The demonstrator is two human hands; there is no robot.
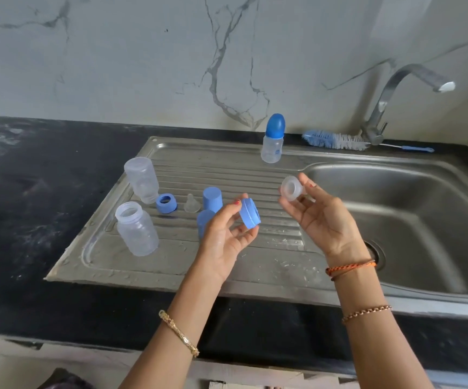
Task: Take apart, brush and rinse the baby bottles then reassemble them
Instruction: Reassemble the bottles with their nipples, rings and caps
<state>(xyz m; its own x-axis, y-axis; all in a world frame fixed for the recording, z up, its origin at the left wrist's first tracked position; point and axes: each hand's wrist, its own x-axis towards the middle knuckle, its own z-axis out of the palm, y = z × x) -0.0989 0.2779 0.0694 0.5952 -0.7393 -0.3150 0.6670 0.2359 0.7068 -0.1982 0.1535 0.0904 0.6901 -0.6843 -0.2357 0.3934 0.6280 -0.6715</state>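
Observation:
My left hand [228, 234] pinches a blue screw ring [250, 213] above the steel drainboard [255, 256]. My right hand [319, 214] holds a clear silicone teat [292, 188] by its rim, near the basin's left edge. On the drainboard lie two clear bottle bodies, one upside down [142, 179] and one upright and open [137, 228]. Between them and my left hand sit a second blue ring [166, 203], a clear teat [191, 204] and two blue caps [212, 199] [205, 223]. An assembled bottle with a blue cap [273, 139] stands at the back.
The sink basin [412, 220] is on the right, its drain partly hidden behind my right wrist. A steel tap [395, 91] rises at the back right. A blue and white bottle brush [336, 140] lies behind the basin. Black counter [31, 192] spreads to the left.

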